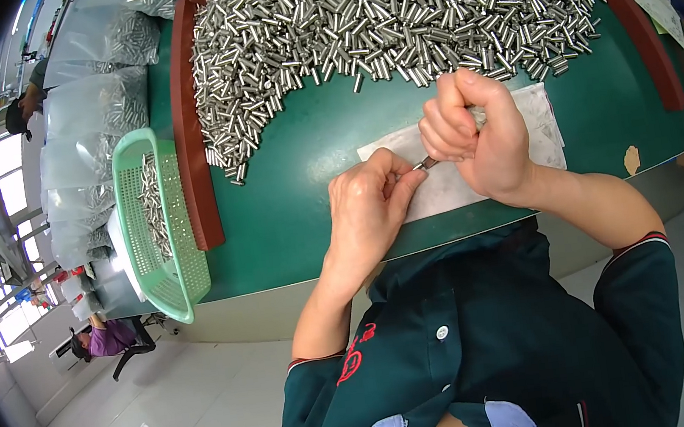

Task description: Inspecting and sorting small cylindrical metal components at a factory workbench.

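One metal piece [428, 163] btwn hands, axis approx L-R: L hand [365, 204] fingers pinch L end, R hand [488, 147] fingers curled round R end.

Left hand [366, 202] and right hand [477, 133] were over sheet [450, 187] on table [297, 193]. From there, pin pile [387, 20] lay at 12 o'clock, between left rail [193, 138] at 10 and right rail [624, 17] at 2. Basket [185, 233] holding pins [152, 207] sat at 9, bags [84, 164] at 10 past left rail.

The head-worn fisheye camera faces steeply downward, at close range, onto left hand [365, 209], right hand [486, 138] and green worktable [285, 237].
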`<state>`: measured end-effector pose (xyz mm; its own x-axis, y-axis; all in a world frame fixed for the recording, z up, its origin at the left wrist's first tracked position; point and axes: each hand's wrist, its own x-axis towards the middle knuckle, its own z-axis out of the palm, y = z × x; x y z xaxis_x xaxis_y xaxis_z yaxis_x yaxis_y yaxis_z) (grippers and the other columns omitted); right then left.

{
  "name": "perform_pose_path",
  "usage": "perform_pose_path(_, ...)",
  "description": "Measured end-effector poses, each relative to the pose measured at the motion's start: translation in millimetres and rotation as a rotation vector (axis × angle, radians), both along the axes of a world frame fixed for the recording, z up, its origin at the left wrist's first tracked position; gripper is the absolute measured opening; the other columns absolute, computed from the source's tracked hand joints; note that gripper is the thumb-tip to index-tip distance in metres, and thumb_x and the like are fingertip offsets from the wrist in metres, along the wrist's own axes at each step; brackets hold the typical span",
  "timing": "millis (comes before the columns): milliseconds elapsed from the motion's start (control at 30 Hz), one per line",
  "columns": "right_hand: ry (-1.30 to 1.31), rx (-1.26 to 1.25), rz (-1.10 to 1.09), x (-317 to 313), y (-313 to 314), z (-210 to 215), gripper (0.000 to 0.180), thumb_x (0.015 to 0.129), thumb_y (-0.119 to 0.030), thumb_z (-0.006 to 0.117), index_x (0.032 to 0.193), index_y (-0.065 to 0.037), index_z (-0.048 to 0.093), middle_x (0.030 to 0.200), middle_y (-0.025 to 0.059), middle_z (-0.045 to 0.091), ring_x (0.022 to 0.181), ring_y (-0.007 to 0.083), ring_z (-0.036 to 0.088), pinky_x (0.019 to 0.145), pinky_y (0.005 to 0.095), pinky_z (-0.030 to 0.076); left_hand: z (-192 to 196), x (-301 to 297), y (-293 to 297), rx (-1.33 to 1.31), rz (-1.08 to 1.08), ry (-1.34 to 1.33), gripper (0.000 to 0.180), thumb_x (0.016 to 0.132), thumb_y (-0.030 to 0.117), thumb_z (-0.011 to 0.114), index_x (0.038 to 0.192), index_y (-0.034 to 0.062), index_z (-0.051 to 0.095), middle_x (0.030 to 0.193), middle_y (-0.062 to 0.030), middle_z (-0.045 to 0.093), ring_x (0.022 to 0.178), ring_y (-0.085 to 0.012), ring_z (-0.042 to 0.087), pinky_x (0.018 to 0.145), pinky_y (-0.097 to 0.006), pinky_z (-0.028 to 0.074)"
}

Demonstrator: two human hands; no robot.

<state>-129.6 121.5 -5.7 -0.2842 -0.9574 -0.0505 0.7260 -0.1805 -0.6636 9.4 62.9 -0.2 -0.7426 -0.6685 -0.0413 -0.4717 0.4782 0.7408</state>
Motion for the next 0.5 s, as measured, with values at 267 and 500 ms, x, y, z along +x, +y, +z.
perform_pose_path(267,0.089,-0.009,-0.009,6,1,0,0.039,0.089,-0.027,0.028,0.053,-0.010,0.028,0.044,-0.0019,0.025,0.040,0.0084,0.018,0.041,0.0242,0.019,1,-1,-2,0.059,-0.004,-0.031,0.013,0.069,0.003,0.067,0.066,-0.0019,0.056,0.045,-0.0007,0.042,0.042,-0.0055,0.035,0.040,-0.022,0.030)
perform_pose_path(500,0.365,-0.047,-0.067,13,5,2,0.033,0.085,-0.018,0.033,0.055,-0.003,0.032,0.051,0.0019,0.034,0.048,0.0085,0.029,0.044,0.0248,0.026,-1,-3,-5,0.030,-0.040,0.012,0.016,0.068,0.007,0.066,0.062,0.0005,0.052,0.049,-0.0113,0.051,0.042,-0.0250,0.050,0.043,-0.032,0.039)
